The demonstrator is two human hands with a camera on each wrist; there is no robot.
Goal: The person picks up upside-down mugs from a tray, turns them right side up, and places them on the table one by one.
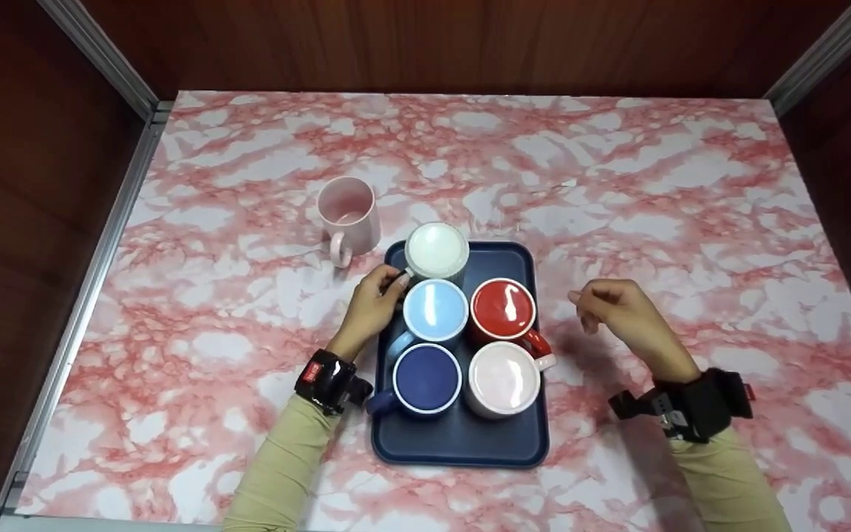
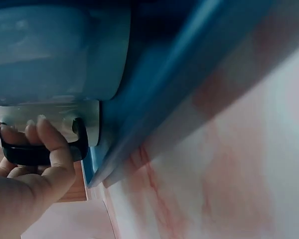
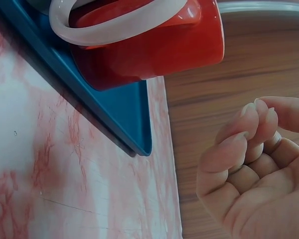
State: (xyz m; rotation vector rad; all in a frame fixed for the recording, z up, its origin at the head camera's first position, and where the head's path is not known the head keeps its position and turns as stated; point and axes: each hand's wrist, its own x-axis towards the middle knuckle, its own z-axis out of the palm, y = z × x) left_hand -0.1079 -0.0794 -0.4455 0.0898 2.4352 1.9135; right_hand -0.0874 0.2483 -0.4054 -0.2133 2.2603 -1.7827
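A pale mug (image 1: 436, 250) with a black handle (image 2: 30, 155) is at the far left corner of the dark blue tray (image 1: 462, 447). My left hand (image 1: 376, 307) has its fingers curled round that handle. Whether the mug's base touches the tray is unclear. Right in front of it stands a light blue mug (image 1: 435, 310), with a dark blue mug (image 1: 427, 378) nearer me. In the other row are a red mug (image 1: 503, 309) and a pale pink mug (image 1: 504, 380). Off the tray's right side, my right hand (image 1: 617, 307) hovers loosely curled and holds nothing.
Another pink mug (image 1: 351, 222) stands upright on the marbled table (image 1: 677, 185), beyond the tray's far left corner, its handle toward me. Wooden panels (image 1: 462, 44) enclose the table at the back and both sides, with metal rails (image 1: 93, 295) at the left edge.
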